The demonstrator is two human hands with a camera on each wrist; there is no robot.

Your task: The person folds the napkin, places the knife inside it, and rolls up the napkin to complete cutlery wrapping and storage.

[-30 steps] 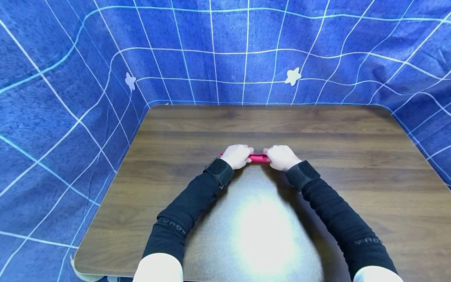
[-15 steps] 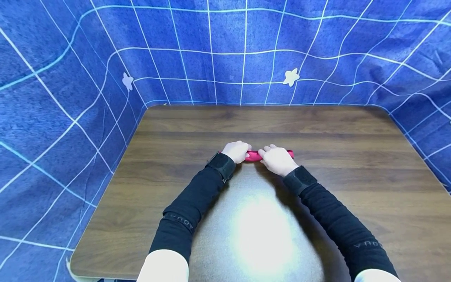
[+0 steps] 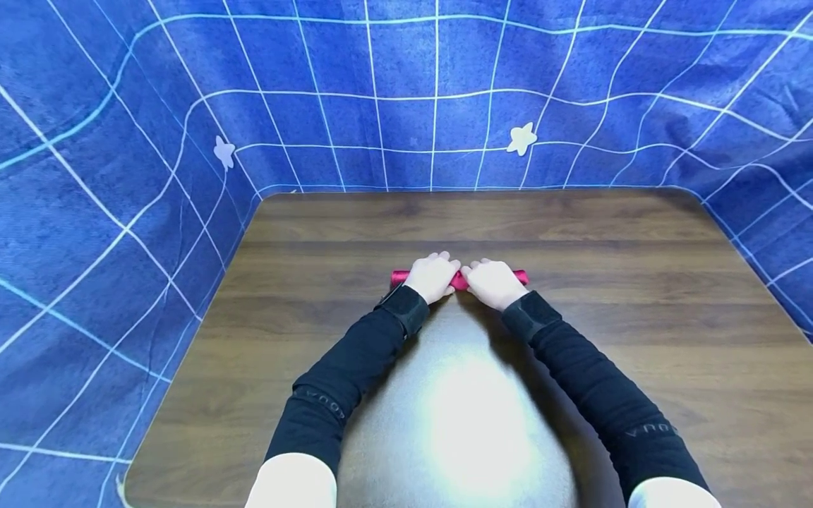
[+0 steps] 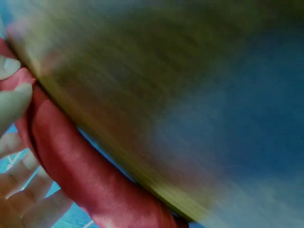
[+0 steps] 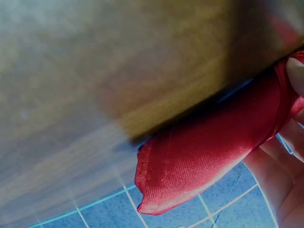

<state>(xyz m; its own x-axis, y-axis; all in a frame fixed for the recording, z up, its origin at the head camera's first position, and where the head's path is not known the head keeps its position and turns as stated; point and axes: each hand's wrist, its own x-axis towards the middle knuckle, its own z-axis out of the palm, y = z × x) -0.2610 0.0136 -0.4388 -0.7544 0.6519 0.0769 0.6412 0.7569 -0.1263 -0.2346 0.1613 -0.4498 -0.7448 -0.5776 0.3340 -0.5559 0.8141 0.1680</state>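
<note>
A shiny red cloth [image 3: 459, 281], rolled into a long tube, lies crosswise between the two hands at mid-table. My left hand [image 3: 432, 275] pinches it near its middle; in the left wrist view the thumb [image 4: 14, 104] presses a fold on one side and the fingers [image 4: 45, 204] spread behind. Close beside it, my right hand [image 3: 494, 283] grips the roll just right of the middle. The right wrist view shows a wrapped crease near the thumb [image 5: 297, 76] and the loose hemmed end of the red cloth [image 5: 190, 152]. Both ends stick out past the hands.
The brown wood-grain table [image 3: 356, 233] carries a bright glare patch [image 3: 476, 430] between the forearms. A blue curtain [image 3: 394, 70] with white grid lines and star shapes surrounds its back and sides. Black sleeves and wrist straps cover both arms.
The hands have come closer together along the roll, the right hand sliding inward to the left. Both ends of the red cloth now show beyond the hands.
</note>
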